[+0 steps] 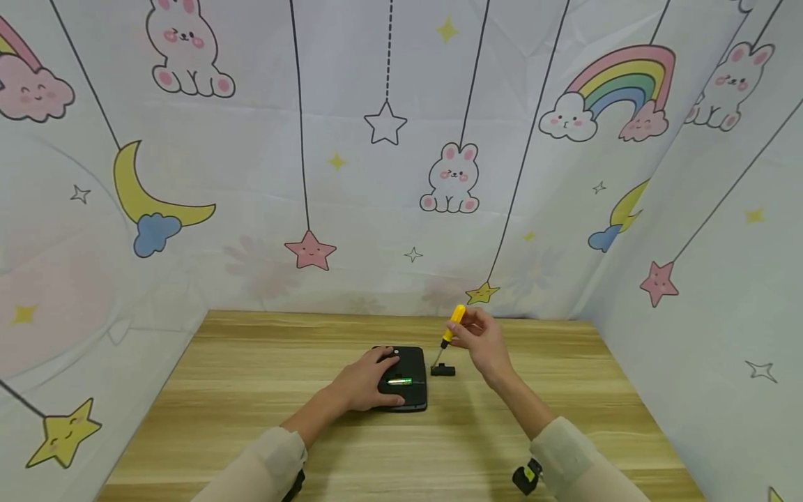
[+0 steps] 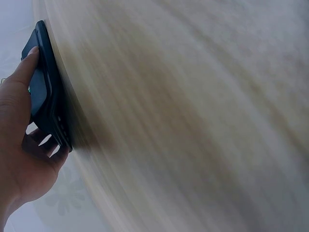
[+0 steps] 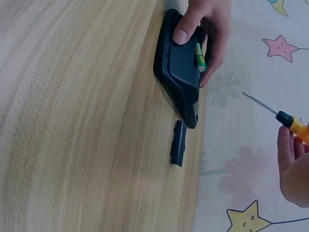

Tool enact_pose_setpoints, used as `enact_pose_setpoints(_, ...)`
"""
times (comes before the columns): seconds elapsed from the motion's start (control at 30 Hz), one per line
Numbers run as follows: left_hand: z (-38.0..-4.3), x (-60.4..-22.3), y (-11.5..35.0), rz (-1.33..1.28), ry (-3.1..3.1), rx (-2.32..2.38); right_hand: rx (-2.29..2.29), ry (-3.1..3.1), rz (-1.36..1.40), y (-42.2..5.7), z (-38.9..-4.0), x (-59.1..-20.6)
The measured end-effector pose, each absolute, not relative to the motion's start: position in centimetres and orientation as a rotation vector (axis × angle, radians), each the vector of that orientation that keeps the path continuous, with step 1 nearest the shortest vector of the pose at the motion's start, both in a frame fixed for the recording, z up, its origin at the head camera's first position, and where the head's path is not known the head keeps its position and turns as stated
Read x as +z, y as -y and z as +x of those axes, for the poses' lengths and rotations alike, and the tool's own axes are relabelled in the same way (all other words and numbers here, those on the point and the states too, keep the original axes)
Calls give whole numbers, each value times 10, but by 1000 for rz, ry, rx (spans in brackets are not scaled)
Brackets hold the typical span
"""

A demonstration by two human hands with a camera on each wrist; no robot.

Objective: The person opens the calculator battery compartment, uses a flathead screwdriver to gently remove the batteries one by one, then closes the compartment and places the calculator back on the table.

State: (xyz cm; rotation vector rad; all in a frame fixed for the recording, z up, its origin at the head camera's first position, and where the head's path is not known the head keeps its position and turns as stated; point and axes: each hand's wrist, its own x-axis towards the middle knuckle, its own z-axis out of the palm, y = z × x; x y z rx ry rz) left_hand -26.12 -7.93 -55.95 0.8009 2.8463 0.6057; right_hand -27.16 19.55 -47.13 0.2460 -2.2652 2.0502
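A flat black device [image 1: 414,359], shaped like a desk calculator, lies on the table with its back up. A green battery [image 1: 399,381] sits in the open slot on that back. My left hand [image 1: 364,382] grips the device, its thumb on the near part and its fingers toward the far side. Just right of the device lies a small black battery cover [image 1: 444,371]. My right hand [image 1: 488,346] pinches a screwdriver [image 1: 454,322] by its yellow handle, the metal tip slanting down toward the cover. In the right wrist view the screwdriver [image 3: 295,126] stands apart from the cover [image 3: 177,143].
The wood-grain table [image 1: 263,390] runs back to a white cloth [image 1: 376,279] printed with stars, rabbits and moons. Similar cloth closes off both sides. A small black wrist mount [image 1: 527,477] shows beneath the right sleeve [image 1: 574,457].
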Motion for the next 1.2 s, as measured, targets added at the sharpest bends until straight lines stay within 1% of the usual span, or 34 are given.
enact_pose_setpoints(1.2,-261,-560,81,810,-2851,603,1895,2327,140,-219,-284,-486)
